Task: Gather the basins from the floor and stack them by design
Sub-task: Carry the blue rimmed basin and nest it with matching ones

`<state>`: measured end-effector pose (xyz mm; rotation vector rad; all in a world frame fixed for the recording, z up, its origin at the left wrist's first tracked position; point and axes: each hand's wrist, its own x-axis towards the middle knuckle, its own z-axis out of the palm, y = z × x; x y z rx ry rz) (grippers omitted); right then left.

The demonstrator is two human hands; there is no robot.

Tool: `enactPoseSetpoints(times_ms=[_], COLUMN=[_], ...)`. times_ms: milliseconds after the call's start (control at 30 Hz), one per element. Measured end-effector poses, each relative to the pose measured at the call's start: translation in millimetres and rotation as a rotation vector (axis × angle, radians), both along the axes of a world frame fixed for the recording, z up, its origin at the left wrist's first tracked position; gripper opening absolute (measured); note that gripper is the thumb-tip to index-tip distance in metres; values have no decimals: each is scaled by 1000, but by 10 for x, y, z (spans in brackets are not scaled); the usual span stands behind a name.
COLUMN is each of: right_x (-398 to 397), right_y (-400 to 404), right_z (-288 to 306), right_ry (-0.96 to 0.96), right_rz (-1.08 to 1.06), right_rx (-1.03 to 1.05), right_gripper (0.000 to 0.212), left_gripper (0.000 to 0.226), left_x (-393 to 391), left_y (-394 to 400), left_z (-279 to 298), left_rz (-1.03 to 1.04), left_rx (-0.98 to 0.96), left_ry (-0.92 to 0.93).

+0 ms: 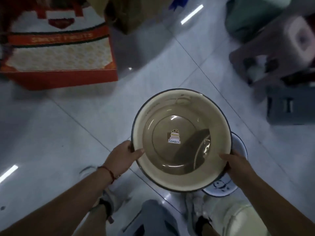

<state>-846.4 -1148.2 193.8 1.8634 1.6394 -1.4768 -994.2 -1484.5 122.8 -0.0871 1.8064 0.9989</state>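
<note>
Your left hand [125, 156] and right hand [236, 165] grip the beige basin [180, 140] by its rim; lowered carelessly, it may nest wrongly into the white basin [239, 147] beneath.

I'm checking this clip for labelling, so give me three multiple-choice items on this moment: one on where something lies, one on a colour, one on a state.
1. Where does the white basin lie relative to the beige basin?
A. Under its right side, partly hidden
B. On the red box
C. Nested inside it

2. What colour is the inside of the basin being held?
A. Bright green
B. Beige
C. Red

3. How is the beige basin held?
A. By the left hand alone
B. It sits untouched on the floor
C. Both hands have a grip on its rim

Answers:
1 A: the white rim peeks out below the beige one, at its right.
2 B: its interior is beige, with a dark rim.
3 C: the left hand and right hand clasp opposite sides of the rim.
</note>
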Motion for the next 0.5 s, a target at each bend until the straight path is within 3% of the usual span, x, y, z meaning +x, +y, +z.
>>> enactPoseSetpoints(times_ms=[133,300,500], right_x=[667,1578,2238], right_y=[528,1288,1779], right_z=[-349,-563,-697], right_ry=[59,33,-104], right_rz=[-95,-193,-60], right_rx=[55,175,205], right_gripper=[32,41,32], left_gripper=[34,25,22], left_x=[383,1013,1312], left_y=[814,1839,2512], left_z=[-331,-460,-413], left_rz=[-92,-148,-332], left_rx=[-21,55,84], left_ry=[55,143,263])
